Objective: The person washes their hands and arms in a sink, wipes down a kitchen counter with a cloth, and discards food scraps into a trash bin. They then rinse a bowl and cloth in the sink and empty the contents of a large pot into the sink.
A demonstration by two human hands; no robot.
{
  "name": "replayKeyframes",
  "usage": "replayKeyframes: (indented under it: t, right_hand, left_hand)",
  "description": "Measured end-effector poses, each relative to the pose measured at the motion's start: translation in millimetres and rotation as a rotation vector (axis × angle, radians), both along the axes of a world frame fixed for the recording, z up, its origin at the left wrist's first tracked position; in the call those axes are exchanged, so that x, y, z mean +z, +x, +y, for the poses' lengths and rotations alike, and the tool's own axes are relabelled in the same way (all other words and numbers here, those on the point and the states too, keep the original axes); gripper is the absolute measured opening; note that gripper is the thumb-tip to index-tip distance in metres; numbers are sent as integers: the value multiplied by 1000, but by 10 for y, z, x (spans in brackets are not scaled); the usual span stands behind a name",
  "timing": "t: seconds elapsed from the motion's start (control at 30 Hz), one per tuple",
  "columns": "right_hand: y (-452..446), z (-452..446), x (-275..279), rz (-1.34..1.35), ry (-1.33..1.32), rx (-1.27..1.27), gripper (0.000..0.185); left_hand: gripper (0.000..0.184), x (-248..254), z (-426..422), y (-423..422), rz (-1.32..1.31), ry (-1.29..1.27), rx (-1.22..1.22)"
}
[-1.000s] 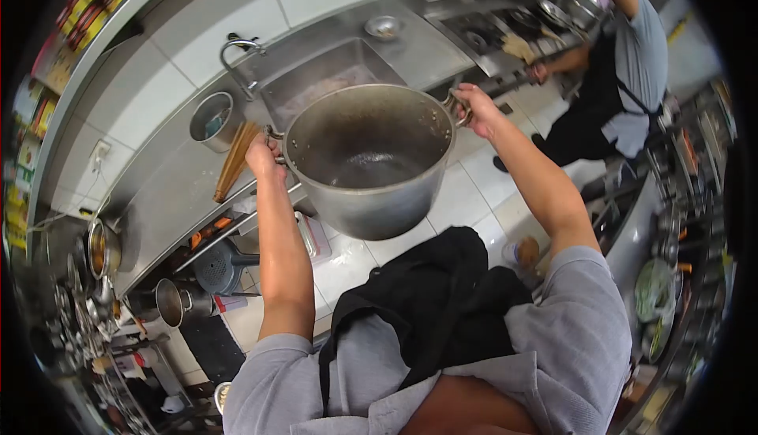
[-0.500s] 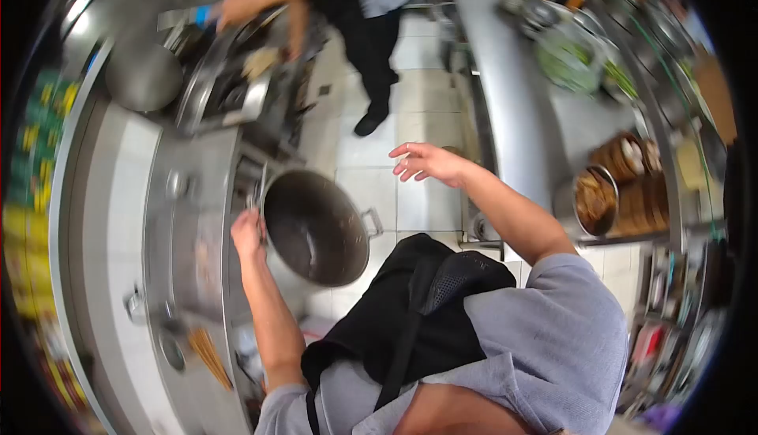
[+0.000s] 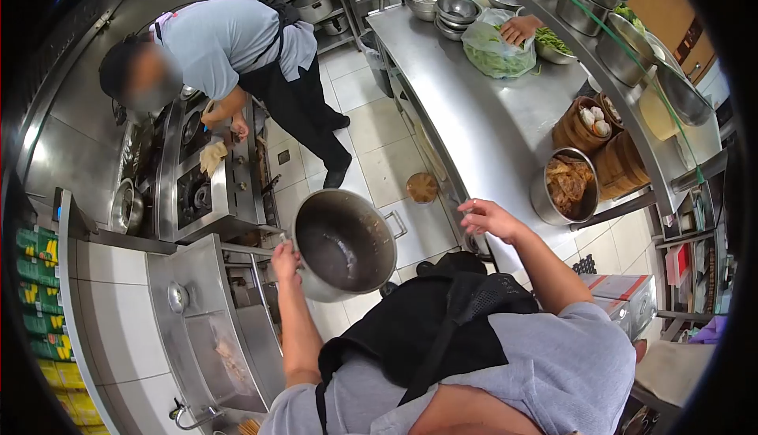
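Note:
My left hand [image 3: 286, 264] is closed on the side handle of a large metal stockpot [image 3: 344, 242]. The pot hangs tilted over the floor in front of me, its mouth toward me, and its stained inside shows only some wet residue. Its other handle [image 3: 397, 225] sticks out free on the right. My right hand [image 3: 485, 220] is held in the air with fingers apart and nothing in them, near the edge of the steel worktable [image 3: 482, 131]. Closest to it on that table is a metal pot of brown cooked food [image 3: 570, 185].
A co-worker [image 3: 221, 52] bends over the stove [image 3: 207, 182] at left. A steel sink [image 3: 229, 356] lies beside my left arm. On the worktable stand bamboo steamers [image 3: 624, 166] and a bag of greens [image 3: 497, 54], with another person's hand [image 3: 519, 30] on it. A shelf [image 3: 545, 9] overhangs the table.
My view has turned right and up, and the stockpot has come along in my left hand. The co-worker now leans over the stove. Another person's hand has appeared at the bag of greens.

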State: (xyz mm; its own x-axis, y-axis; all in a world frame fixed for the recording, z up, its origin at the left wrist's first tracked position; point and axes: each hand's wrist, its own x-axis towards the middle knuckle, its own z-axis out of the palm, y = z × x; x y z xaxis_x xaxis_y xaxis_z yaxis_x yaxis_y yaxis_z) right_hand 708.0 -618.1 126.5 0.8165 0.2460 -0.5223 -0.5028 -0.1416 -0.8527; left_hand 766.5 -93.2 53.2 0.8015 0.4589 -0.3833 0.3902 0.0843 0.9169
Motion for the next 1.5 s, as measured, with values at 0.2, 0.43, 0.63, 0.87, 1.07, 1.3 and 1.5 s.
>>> replayKeyframes:
  t: [0.2, 0.43, 0.63, 0.87, 1.07, 1.3, 1.5]
  right_hand:
    - [-51, 216, -193, -149, -282, -32, 32]
    - [-326, 206, -369, -213, -472, -146, 30]
    - [-241, -57, -630, -169, -401, -324, 28]
    - [568, -55, -408, -249, -618, -421, 33]
    - [1008, 155, -451, -236, -944, -321, 58]
    - [1340, 605, -447, 23, -1233, -275, 84]
    - [1591, 744, -516, 236, -1307, -294, 97]
  left_hand:
    - [12, -137, -297, 814, -1, -152, -91]
    - [9, -273, -813, 1634, 53, -176, -288]
    - [9, -380, -1340, 2520, 126, -92, -440]
    - [25, -575, -1789, 3592, 192, -3, -732]
    - [29, -610, -2068, 4539, 194, 91, -935]
    - [23, -605, -2248, 5658, 30, 195, -1123]
    - [26, -508, -2302, 6805, -75, 306, -1224]
